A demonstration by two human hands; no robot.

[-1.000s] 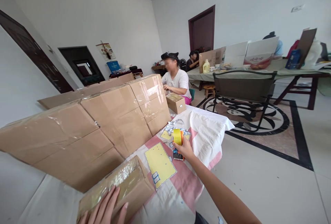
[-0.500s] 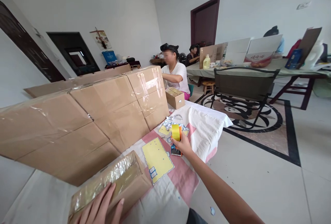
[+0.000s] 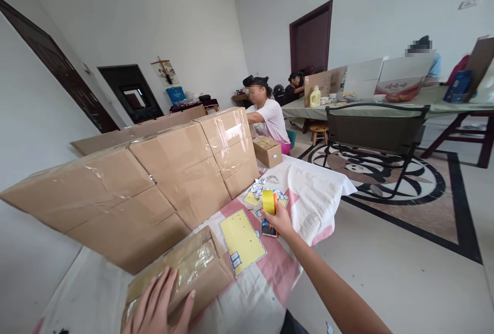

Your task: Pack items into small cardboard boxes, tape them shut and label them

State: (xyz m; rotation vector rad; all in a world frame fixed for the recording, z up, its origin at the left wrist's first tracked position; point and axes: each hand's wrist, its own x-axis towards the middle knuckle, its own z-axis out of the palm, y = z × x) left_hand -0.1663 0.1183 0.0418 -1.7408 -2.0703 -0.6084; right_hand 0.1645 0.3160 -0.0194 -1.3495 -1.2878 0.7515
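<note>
A brown cardboard box [image 3: 208, 267] with shiny clear tape along its top lies at the near left of the table. My left hand [image 3: 158, 300] rests on its top and near side with the fingers spread. To the right, my right hand [image 3: 281, 221] is wrapped round a tape dispenser [image 3: 269, 203] that carries a yellowish roll and has orange and black parts. The dispenser is over the printed tablecloth [image 3: 270, 267], apart from the box; whether it touches the cloth I cannot tell.
A wall of taped cardboard boxes [image 3: 165, 179] stands along the table's far left side. Beyond it a person [image 3: 270, 120] in a white top sits by a smaller box [image 3: 268, 151]. A folding chair [image 3: 374, 128] stands on the floor at right.
The view has shifted, so everything sits a little further right in the picture. Both hands keep their places, the left on the box and the right on the dispenser.
</note>
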